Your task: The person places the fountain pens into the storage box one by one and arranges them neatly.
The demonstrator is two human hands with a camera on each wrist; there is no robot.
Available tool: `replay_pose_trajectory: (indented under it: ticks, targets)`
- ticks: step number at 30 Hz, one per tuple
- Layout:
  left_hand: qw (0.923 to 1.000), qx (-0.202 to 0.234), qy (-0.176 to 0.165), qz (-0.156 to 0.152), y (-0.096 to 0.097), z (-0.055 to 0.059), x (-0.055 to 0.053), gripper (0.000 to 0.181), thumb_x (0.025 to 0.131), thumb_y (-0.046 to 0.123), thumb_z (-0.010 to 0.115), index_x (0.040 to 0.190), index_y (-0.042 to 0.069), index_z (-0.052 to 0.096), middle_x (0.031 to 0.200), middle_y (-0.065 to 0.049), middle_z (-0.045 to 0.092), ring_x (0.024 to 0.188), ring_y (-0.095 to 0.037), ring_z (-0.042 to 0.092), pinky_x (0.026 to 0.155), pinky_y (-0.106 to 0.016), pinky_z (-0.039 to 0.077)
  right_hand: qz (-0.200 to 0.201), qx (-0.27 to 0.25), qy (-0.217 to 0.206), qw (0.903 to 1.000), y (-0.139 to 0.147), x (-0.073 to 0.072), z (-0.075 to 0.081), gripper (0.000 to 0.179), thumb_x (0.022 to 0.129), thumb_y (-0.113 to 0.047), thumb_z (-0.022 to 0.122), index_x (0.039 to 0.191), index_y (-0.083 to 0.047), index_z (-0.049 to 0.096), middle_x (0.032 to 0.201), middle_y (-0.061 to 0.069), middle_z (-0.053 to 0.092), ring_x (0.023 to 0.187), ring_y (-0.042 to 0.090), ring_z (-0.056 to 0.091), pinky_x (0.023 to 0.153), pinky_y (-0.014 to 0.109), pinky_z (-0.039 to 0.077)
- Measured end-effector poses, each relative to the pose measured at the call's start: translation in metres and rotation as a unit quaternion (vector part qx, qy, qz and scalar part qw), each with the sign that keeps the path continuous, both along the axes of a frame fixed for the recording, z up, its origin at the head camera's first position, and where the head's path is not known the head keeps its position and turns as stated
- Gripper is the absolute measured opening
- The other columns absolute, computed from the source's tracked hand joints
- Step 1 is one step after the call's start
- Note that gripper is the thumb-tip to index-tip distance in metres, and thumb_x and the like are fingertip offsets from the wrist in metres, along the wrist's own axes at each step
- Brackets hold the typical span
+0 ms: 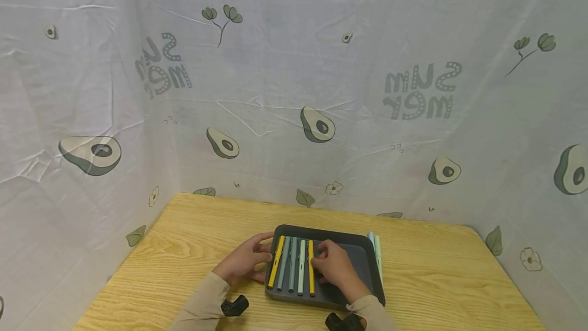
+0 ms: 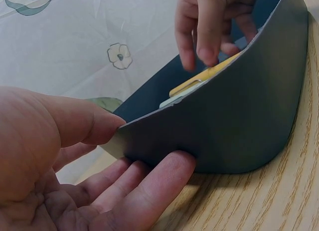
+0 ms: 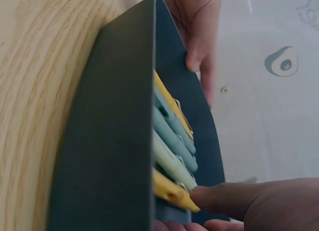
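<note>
A dark grey tray (image 1: 337, 298) sits on the wooden table, several capped pens lying side by side in its left half. From the left come a yellow pen (image 1: 276, 263), two grey-blue pens (image 1: 292, 264), a pale mint pen (image 1: 301, 268) and another yellow pen (image 1: 311, 269). My left hand (image 1: 248, 258) grips the tray's left wall, thumb at the rim and fingers against the outside. Inside the tray, my right hand (image 1: 334, 264) touches the rightmost yellow pen with its thumb (image 3: 219, 197); its other fingers are partly hidden and look spread off the pen.
Beyond the tray's right wall lie a light blue pen (image 1: 371, 237) and a pale green pen (image 1: 378, 252), partly hidden by it. A printed cloth (image 1: 275, 80) hangs behind and beside the wooden table (image 1: 441, 280). Black wrist mounts (image 1: 235, 306) sit on both sleeves.
</note>
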State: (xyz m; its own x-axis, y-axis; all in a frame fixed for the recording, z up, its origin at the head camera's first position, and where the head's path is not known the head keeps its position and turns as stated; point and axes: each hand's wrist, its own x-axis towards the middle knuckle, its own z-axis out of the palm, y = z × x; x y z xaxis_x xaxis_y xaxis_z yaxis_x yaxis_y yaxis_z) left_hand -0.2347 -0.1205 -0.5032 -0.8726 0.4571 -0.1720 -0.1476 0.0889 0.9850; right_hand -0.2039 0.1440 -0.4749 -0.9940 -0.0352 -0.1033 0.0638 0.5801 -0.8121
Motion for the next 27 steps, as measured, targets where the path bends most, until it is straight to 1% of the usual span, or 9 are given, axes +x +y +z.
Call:
replay_pose_trajectory:
  ticks: [5, 8, 11, 13, 15, 18, 20, 24, 27]
  targets:
    - [1.0000, -0.001, 0.001, -0.002, 0.000, -0.001, -0.001, 0.064, 0.102, 0.005, 0.061, 0.160, 0.014, 0.038, 0.138, -0.022, 0.054, 0.112, -0.031, 0.063, 0.072, -0.050, 0.064, 0.002, 0.009, 0.029, 0.9995, 0.021, 0.006, 0.008, 0.036, 0.095, -0.010, 0.073, 0.125, 0.006, 0.062, 0.093, 0.008, 0.061, 0.066, 0.020, 0.064, 0.053, 0.034, 0.058]
    - [1.0000, -0.001, 0.003, -0.003, -0.001, -0.001, -0.001, 0.064, 0.102, 0.005, 0.061, 0.161, 0.014, 0.037, 0.137, -0.022, 0.054, 0.112, -0.031, 0.063, 0.072, -0.050, 0.064, -0.009, 0.010, 0.059, 0.9982, 0.038, 0.009, 0.016, 0.032, 0.096, -0.008, 0.071, 0.124, 0.004, 0.064, 0.094, 0.007, 0.062, 0.070, 0.020, 0.065, 0.053, 0.032, 0.058]
    - [1.0000, 0.002, 0.003, -0.005, -0.001, -0.001, -0.002, 0.064, 0.102, 0.005, 0.060, 0.161, 0.014, 0.037, 0.137, -0.022, 0.054, 0.112, -0.031, 0.063, 0.072, -0.050, 0.064, -0.034, 0.009, 0.085, 0.9958, 0.059, 0.013, 0.025, 0.028, 0.097, -0.006, 0.069, 0.124, 0.004, 0.064, 0.096, 0.009, 0.063, 0.074, 0.020, 0.065, 0.054, 0.031, 0.058]
    - [1.0000, 0.003, 0.002, -0.007, 0.000, -0.002, -0.002, 0.064, 0.102, 0.005, 0.060, 0.161, 0.014, 0.037, 0.138, -0.022, 0.054, 0.112, -0.031, 0.063, 0.072, -0.050, 0.064, -0.057, 0.012, 0.092, 0.9941, 0.077, 0.015, 0.029, 0.027, 0.099, -0.007, 0.066, 0.124, 0.003, 0.063, 0.100, 0.010, 0.064, 0.078, 0.020, 0.065, 0.057, 0.030, 0.058]
    - [1.0000, 0.002, 0.003, -0.008, 0.000, -0.001, -0.002, 0.064, 0.102, 0.005, 0.061, 0.161, 0.014, 0.037, 0.138, -0.022, 0.054, 0.112, -0.031, 0.063, 0.072, -0.050, 0.064, -0.083, 0.020, 0.097, 0.9916, 0.097, 0.016, 0.030, 0.027, 0.101, -0.008, 0.063, 0.125, 0.003, 0.062, 0.102, 0.012, 0.064, 0.080, 0.021, 0.065, 0.060, 0.030, 0.059]
    - [1.0000, -0.005, 0.006, -0.005, 0.000, -0.001, -0.002, 0.064, 0.102, 0.006, 0.061, 0.161, 0.014, 0.037, 0.139, -0.023, 0.054, 0.112, -0.031, 0.063, 0.071, -0.049, 0.064, -0.111, 0.039, 0.101, 0.9879, 0.126, 0.014, 0.027, 0.029, 0.102, -0.011, 0.060, 0.127, 0.003, 0.061, 0.106, 0.016, 0.063, 0.085, 0.023, 0.066, 0.063, 0.029, 0.060]
    - [0.9999, -0.009, 0.009, -0.003, -0.001, -0.001, -0.002, 0.064, 0.102, 0.006, 0.061, 0.161, 0.014, 0.037, 0.140, -0.023, 0.053, 0.113, -0.031, 0.063, 0.070, -0.049, 0.064, -0.118, 0.054, 0.102, 0.9862, 0.141, 0.013, 0.023, 0.030, 0.102, -0.011, 0.059, 0.127, 0.005, 0.060, 0.106, 0.018, 0.063, 0.085, 0.025, 0.067, 0.063, 0.029, 0.060]
    - [0.9999, -0.012, 0.009, 0.000, -0.001, -0.003, -0.003, 0.064, 0.102, 0.006, 0.062, 0.160, 0.014, 0.038, 0.141, -0.024, 0.053, 0.113, -0.031, 0.063, 0.070, -0.049, 0.064, -0.109, 0.084, 0.080, 0.9873, 0.156, 0.011, 0.015, 0.033, 0.101, -0.011, 0.060, 0.127, 0.009, 0.057, 0.105, 0.020, 0.063, 0.080, 0.026, 0.068, 0.062, 0.033, 0.059]
    - [0.9999, -0.011, 0.005, 0.002, 0.000, -0.003, -0.003, 0.065, 0.101, 0.006, 0.063, 0.160, 0.015, 0.038, 0.141, -0.024, 0.052, 0.113, -0.031, 0.063, 0.071, -0.049, 0.064, -0.095, 0.113, 0.057, 0.9873, 0.159, 0.008, 0.007, 0.036, 0.099, -0.013, 0.061, 0.126, 0.011, 0.058, 0.104, 0.019, 0.066, 0.080, 0.025, 0.066, 0.066, 0.039, 0.058]
